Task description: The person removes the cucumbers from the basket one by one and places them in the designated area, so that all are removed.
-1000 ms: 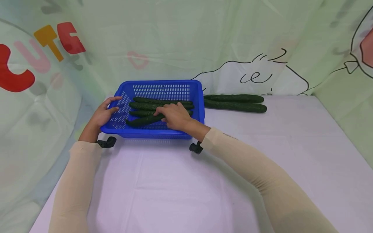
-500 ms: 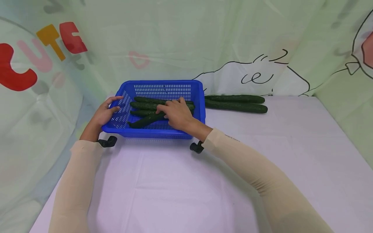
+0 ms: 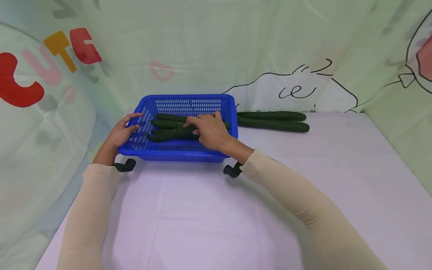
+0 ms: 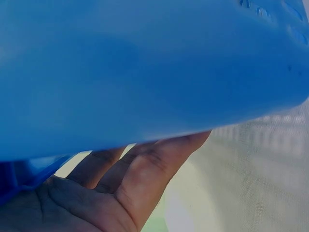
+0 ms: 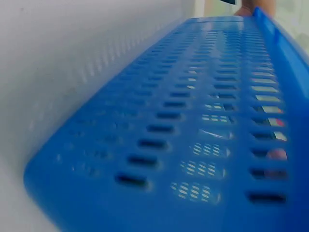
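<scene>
A blue plastic basket (image 3: pixel 179 154) with slotted walls holds several dark green cucumbers lying side by side. My left hand (image 3: pixel 119 133) grips its left end, thumb over the rim; the left wrist view has the fingers (image 4: pixel 154 166) along the outside of the wall. Inside the basket, my right hand (image 3: pixel 213 131) reaches over the front wall and holds the front cucumber (image 3: pixel 167 135) near its right part, thumb on the near side. That hand covers the right portions of the cucumbers. The right wrist view is filled by the basket's slotted outer wall (image 5: pixel 193 121), which hides the fingers.
Two more cucumbers (image 3: pixel 273 125) lie on the white tablecloth (image 3: pixel 209 210) just right of the basket. Behind the table hangs a pale green printed curtain (image 3: pixel 202 45), with another stretch of curtain along the left side.
The front cucumber has swung from a slant to lie nearly parallel against the others. My right hand has shifted slightly right with it. My left hand stays on the basket.
</scene>
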Demonstrator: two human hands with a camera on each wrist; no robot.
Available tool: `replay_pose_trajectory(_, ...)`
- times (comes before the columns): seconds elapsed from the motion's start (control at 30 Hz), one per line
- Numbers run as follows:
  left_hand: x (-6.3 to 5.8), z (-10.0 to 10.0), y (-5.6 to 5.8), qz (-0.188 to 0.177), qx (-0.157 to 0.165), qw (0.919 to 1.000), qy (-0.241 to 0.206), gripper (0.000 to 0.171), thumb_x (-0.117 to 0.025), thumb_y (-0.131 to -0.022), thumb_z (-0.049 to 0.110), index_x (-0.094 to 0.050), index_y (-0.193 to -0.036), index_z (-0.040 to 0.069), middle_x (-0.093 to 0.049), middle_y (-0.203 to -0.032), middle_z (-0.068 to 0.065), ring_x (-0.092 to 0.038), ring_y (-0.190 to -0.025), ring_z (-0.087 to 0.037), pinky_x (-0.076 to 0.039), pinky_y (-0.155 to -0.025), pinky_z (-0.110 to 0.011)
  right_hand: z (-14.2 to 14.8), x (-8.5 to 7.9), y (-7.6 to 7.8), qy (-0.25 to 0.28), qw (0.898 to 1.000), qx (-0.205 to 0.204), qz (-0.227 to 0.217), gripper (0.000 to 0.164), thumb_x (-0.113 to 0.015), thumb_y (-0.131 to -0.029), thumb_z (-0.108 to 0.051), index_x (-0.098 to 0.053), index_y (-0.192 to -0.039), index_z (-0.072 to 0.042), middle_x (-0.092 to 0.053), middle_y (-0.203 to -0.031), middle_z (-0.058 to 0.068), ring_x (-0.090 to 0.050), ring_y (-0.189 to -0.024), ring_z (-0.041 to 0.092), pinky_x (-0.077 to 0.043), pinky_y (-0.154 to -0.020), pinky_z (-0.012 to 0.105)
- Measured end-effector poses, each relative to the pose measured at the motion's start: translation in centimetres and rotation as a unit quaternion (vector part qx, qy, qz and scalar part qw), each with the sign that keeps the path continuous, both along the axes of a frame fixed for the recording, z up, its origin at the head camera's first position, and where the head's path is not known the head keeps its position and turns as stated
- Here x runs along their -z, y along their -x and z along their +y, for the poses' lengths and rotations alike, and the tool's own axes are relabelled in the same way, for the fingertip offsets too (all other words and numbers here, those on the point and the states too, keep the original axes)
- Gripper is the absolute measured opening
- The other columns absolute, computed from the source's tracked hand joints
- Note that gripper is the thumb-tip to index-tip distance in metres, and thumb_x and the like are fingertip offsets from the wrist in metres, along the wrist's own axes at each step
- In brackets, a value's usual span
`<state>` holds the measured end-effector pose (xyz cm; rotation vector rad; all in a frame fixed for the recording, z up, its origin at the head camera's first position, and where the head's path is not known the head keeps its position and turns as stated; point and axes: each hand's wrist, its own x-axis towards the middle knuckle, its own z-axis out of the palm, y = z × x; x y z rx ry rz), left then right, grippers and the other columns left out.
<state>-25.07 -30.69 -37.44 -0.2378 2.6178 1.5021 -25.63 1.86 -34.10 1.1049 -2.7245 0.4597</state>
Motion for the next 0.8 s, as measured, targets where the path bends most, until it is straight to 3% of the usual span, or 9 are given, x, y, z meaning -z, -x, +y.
replay_pose_trajectory(0.13,-0.1,0.1,-0.1,0.000,0.001,1.0000,-0.002,0.049,-0.042,-0.104,0.020,-0.035,-0.152,0.027,-0.011,-0.166,-0.013,-0.034,-0.140,-0.051,-0.039,-0.104,-0.067,1.5,-1.0,-0.2,0.013,1.000,-0.003,0.008,0.049,-0.051,-0.090,0.007,-0.063,-0.122,-0.028,-0.069,-0.094,-0.002,-0.065,-0.095,0.015,-0.024,-0.078,0.041)
replay_pose_trajectory(0.33,0.0,0.1,-0.1,0.000,0.001,1.0000,0.004,0.049,-0.042,-0.104,0.020,-0.034,-0.152,0.027,-0.013,-0.166,-0.014,-0.035,-0.140,-0.051,-0.039,-0.103,-0.067,3.9,-2.0,-0.5,0.031,0.999,-0.021,0.022,0.045,-0.051,-0.092,0.007,-0.065,-0.121,-0.024,-0.070,-0.101,0.003,-0.066,-0.101,0.021,-0.035,-0.079,0.043)
replay_pose_trajectory(0.57,0.0,0.0,-0.2,-0.001,0.004,1.0000,0.000,0.049,-0.041,-0.105,0.020,-0.034,-0.152,0.027,-0.012,-0.166,-0.014,-0.035,-0.139,-0.051,-0.040,-0.103,-0.066,7.2,-1.9,-0.6,0.064,0.995,-0.049,0.057,0.032,-0.060,-0.092,0.001,-0.068,-0.117,-0.017,-0.070,-0.097,0.008,-0.065,-0.088,0.027,-0.043,-0.063,0.035)
replay_pose_trajectory(0.8,0.0,0.0,-0.1,0.002,0.009,0.9999,-0.004,0.050,-0.041,-0.105,0.020,-0.032,-0.154,0.027,-0.011,-0.166,-0.014,-0.035,-0.139,-0.052,-0.040,-0.103,-0.066,10.6,-1.5,-1.4,0.061,0.992,-0.064,0.087,0.033,-0.067,-0.089,-0.001,-0.066,-0.120,-0.014,-0.070,-0.106,0.010,-0.067,-0.093,0.029,-0.054,-0.077,0.041)
